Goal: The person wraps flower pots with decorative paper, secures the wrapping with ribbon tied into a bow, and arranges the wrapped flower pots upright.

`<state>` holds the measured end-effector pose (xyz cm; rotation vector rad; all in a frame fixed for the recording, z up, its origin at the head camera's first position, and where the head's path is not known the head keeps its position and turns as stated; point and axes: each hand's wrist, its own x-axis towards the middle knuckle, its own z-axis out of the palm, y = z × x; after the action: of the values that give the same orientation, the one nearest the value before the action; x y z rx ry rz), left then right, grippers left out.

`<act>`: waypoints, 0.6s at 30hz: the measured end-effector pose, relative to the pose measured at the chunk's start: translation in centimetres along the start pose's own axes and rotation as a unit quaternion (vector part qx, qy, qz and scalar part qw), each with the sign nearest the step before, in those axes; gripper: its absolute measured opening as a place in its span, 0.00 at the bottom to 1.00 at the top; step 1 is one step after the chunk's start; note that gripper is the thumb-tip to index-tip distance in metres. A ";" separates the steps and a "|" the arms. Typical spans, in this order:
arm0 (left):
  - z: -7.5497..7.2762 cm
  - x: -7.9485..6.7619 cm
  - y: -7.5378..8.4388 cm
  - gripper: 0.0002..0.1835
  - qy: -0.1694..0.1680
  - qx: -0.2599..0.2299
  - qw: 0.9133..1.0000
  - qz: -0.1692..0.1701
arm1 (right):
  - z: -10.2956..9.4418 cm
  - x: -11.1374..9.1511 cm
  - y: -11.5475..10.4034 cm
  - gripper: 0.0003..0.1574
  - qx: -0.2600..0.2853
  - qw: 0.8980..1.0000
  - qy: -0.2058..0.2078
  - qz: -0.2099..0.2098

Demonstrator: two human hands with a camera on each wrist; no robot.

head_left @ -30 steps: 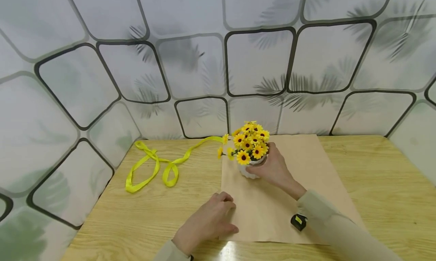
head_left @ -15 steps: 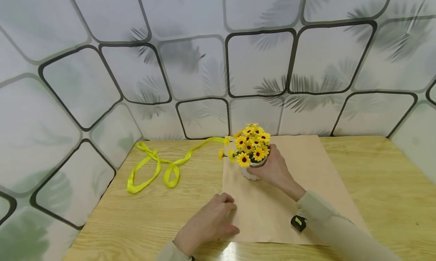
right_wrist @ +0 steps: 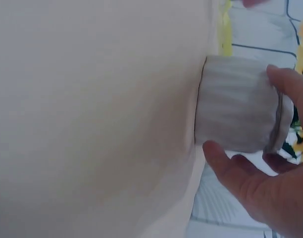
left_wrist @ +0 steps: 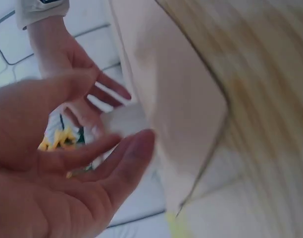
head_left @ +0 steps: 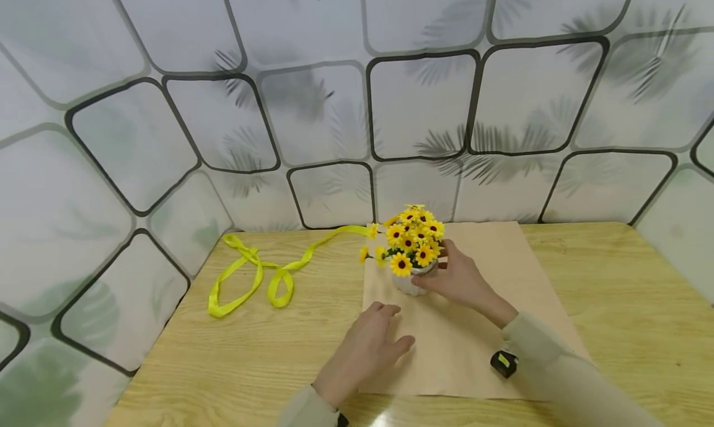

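Note:
A white flower pot (head_left: pixel 409 284) with yellow daisy-like flowers (head_left: pixel 409 242) stands on a sheet of brown paper (head_left: pixel 485 253). My right hand (head_left: pixel 465 284) is at the pot's right side. Its thumb overlaps the rim and its fingers reach along the other side, loosely spread; in the right wrist view the grey-looking pot (right_wrist: pixel 238 104) lies between thumb and fingers. My left hand (head_left: pixel 370 346) is raised over the paper's left edge, thumb apart from the relaxed fingers, holding nothing. In the left wrist view this hand (left_wrist: pixel 67 173) partly hides the pot and flowers.
A yellow ribbon (head_left: pixel 281 284) lies in loops on the wooden table (head_left: pixel 268 365) to the left, one end running behind the flowers. A small black object with a yellow label (head_left: pixel 504 364) sits on the paper beside my right sleeve. Patterned cloth (head_left: pixel 329 117) closes off the back.
My left hand has moved right and slightly forward from the paper's edge, its thumb spreading. My right hand's fingers have loosened around the pot, which stays in place.

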<state>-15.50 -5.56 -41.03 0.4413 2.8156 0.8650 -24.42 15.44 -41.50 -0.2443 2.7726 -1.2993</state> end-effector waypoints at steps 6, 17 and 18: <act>1.7 2.4 1.4 0.40 0.068 -0.251 0.962 -0.086 | -1.3 -0.3 0.9 0.52 -0.021 0.999 -0.032 -0.017; 2.9 6.1 2.4 0.48 0.151 -0.341 0.917 -0.141 | -1.7 0.2 2.2 0.36 -0.009 0.995 -0.046 -0.090; 2.9 6.2 2.4 0.48 0.150 -0.340 0.917 -0.142 | -1.7 0.3 2.2 0.36 -0.008 0.995 -0.047 -0.088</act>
<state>-20.11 -0.10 -42.45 -0.2148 2.4724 1.8456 -25.18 18.06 -42.12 -0.5463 2.7348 -1.2659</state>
